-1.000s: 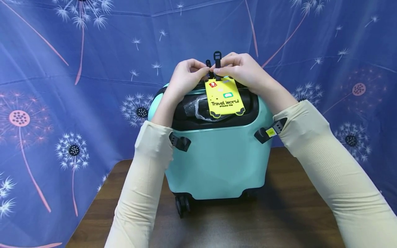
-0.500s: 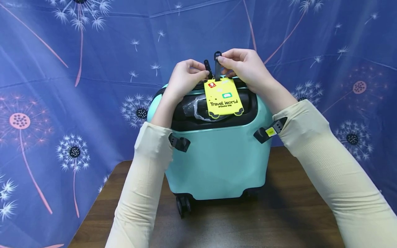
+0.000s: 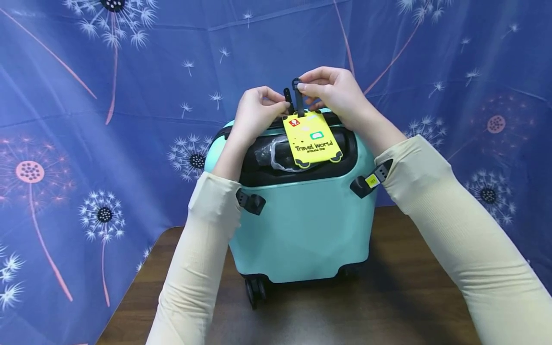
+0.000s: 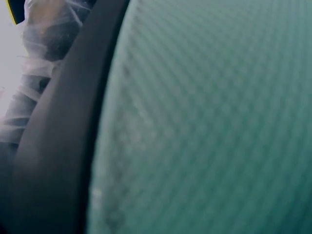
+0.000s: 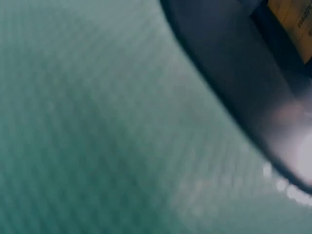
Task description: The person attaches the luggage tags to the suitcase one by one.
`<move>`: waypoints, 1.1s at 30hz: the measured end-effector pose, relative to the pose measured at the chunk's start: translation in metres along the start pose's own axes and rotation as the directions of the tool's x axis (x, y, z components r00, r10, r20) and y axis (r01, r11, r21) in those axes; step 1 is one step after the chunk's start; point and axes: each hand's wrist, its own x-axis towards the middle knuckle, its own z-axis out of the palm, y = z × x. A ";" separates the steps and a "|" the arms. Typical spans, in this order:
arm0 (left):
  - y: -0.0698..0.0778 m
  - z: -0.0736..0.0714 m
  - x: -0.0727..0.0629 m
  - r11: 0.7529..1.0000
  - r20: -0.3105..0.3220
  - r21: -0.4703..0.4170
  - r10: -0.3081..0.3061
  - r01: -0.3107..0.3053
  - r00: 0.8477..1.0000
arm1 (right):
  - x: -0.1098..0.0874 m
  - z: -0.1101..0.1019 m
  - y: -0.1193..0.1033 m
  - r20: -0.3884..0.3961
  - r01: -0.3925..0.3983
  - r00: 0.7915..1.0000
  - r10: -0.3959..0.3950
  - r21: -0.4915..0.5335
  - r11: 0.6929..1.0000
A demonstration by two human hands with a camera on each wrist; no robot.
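Note:
A yellow luggage tag (image 3: 312,139) printed "Travel World" hangs over the top of a turquoise suitcase (image 3: 302,225), its black strap standing up in two ends. My left hand (image 3: 260,112) pinches the plain strap end (image 3: 287,96) low down. With thumb and index finger, my right hand (image 3: 338,93) pinches the other end at its buckle (image 3: 296,82). Both wrist views are filled mostly by the suitcase's turquoise shell (image 4: 209,117) and its black trim (image 5: 229,63); neither shows the fingers. A corner of the tag (image 5: 295,24) appears at the upper right of the right wrist view.
The suitcase stands upright on its black wheels (image 3: 255,290) on a brown wooden table (image 3: 276,316). Clear plastic wrap (image 3: 276,153) covers the black recess below the tag. A blue curtain (image 3: 142,120) with dandelion prints hangs close behind.
My right hand has shifted up from the strap's lower part to its buckle end, then slightly left, tilting that end toward the left one. My left hand keeps its pinch, nearly still.

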 end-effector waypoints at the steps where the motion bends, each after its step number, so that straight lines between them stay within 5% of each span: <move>1: 0.001 0.000 -0.001 1.000 -0.004 0.015 0.000 0.000 1.000 | 0.000 0.000 0.000 -0.001 -0.008 1.000 0.008 -0.016 1.000; 7: 0.002 0.003 -0.004 0.997 -0.021 0.073 0.015 -0.014 1.000 | 0.000 -0.001 -0.001 -0.020 -0.081 0.997 0.081 -0.027 0.996; 18: 0.001 -0.002 -0.004 0.998 0.004 0.046 0.049 -0.049 0.999 | -0.002 0.003 0.005 -0.001 0.011 1.000 -0.011 0.108 0.994; 33: 0.003 0.000 -0.004 0.989 -0.006 0.131 0.076 -0.074 0.997 | -0.001 0.002 0.008 0.017 0.058 0.998 -0.060 0.096 0.994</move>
